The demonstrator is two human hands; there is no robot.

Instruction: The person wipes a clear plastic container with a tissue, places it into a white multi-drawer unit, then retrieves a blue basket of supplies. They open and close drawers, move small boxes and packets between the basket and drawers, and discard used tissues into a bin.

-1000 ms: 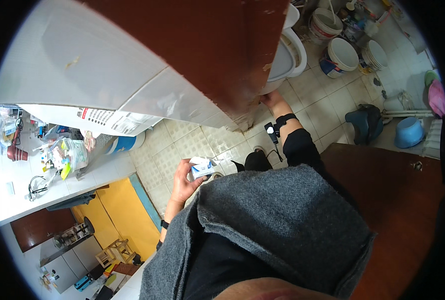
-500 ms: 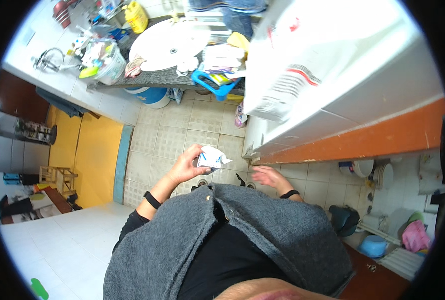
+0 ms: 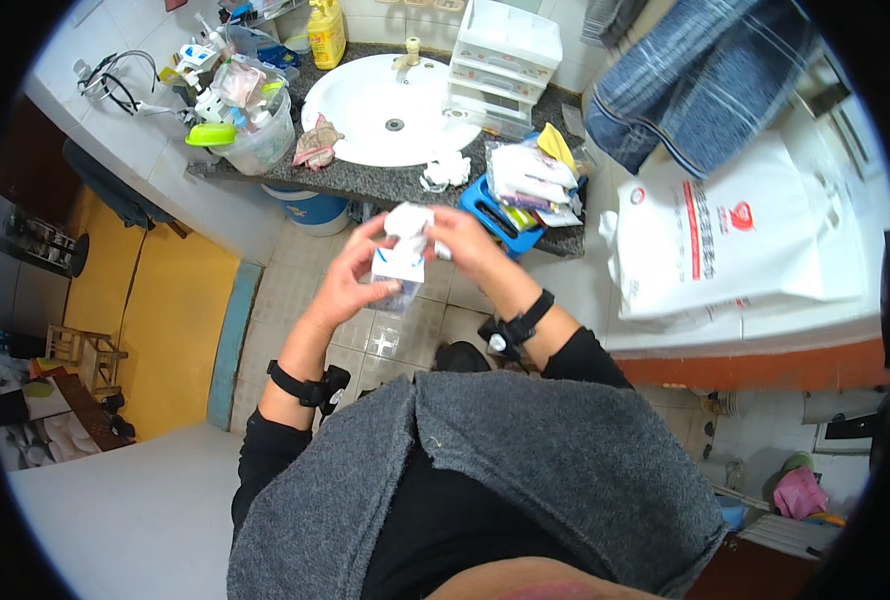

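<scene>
- Head view: left hand (image 3: 343, 290) holds the small box (image 3: 398, 268), thumb on its near side.
- Box is over the floor, near side of the counter (image 3: 380, 183), apart from it.
- Right hand (image 3: 462, 240) at the white tissue (image 3: 408, 220) at box's far end; fingers narrow, can't tell if pinching.
- Done, my read: tissue partly out.
- Left: looks not yet clear of box; contents hidden.

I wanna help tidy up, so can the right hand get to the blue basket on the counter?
Probably yes: the blue basket sits at the counter's edge near the right hand, and nothing seems to block the way. That hand is busy at the white tissue, though.
</scene>
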